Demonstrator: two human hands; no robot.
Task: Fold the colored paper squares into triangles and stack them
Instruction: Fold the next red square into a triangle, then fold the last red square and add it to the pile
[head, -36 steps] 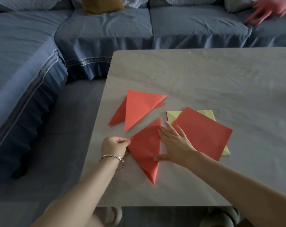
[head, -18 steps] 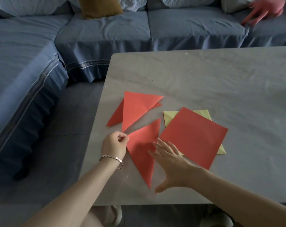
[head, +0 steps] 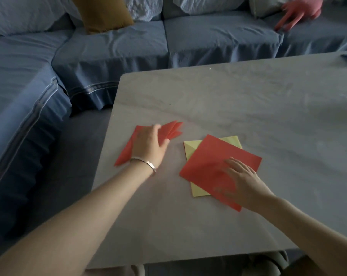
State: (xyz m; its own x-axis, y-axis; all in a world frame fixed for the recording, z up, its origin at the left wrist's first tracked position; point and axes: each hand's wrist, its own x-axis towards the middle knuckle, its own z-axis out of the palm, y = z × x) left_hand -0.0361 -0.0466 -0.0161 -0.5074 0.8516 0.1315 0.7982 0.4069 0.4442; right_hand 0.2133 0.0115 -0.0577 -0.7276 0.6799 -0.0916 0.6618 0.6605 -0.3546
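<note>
Red paper lies under your right hand [head: 246, 182], the nearer of your two. Its fingers are straight and a little apart, pressed flat on the near right part of the red square [head: 206, 162] and clamped on nothing. The square sits cornerwise to you, one corner pointing at you beside your wrist and the opposite one pointing away. The fold line I would pick therefore runs between its left and right corners, and the free left corner lies to the left of your fingertips. Beneath the red square a yellow sheet [head: 193, 148] shows along its left side and at its far corner. Well to the left of the red square, and a little farther off, your left hand [head: 148, 146] rests on the stack of red triangles [head: 173, 129]. Its fingers are stretched out and grip nothing, and the triangles' points fan toward the square. Beyond the red square runs the grey table [head: 248, 100], then the blue sofa [head: 208, 40].
</note>
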